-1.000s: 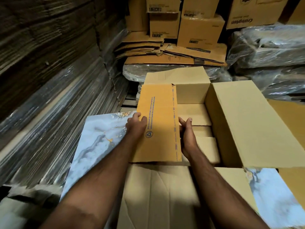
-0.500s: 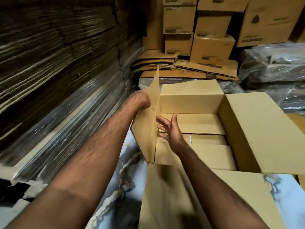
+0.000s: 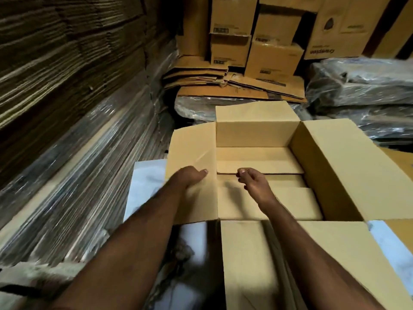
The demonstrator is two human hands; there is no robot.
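Observation:
An open brown cardboard box (image 3: 252, 133) stands in front of me on a white marbled surface (image 3: 145, 186). Its left flap (image 3: 190, 148) is folded outward and lies nearly flat. My left hand (image 3: 192, 177) presses on that flap near the fold, thumb pointing toward the box; its fingers are blurred. My right hand (image 3: 252, 180) hovers over the inside of the box with fingers loosely curled, holding nothing. The box's bottom flaps (image 3: 257, 153) are folded in. The right flap (image 3: 346, 171) and the near flap (image 3: 290, 265) stand open.
Tall stacks of flat cardboard wrapped in plastic (image 3: 67, 142) line the left side. More flattened cartons (image 3: 234, 88) and stacked boxes (image 3: 274, 57) stand behind. Plastic-wrapped bundles (image 3: 362, 90) lie at the back right.
The left flap went from folded over the box, to upright, to pushed outward and down. My right hand let go of it and now hovers inside the box.

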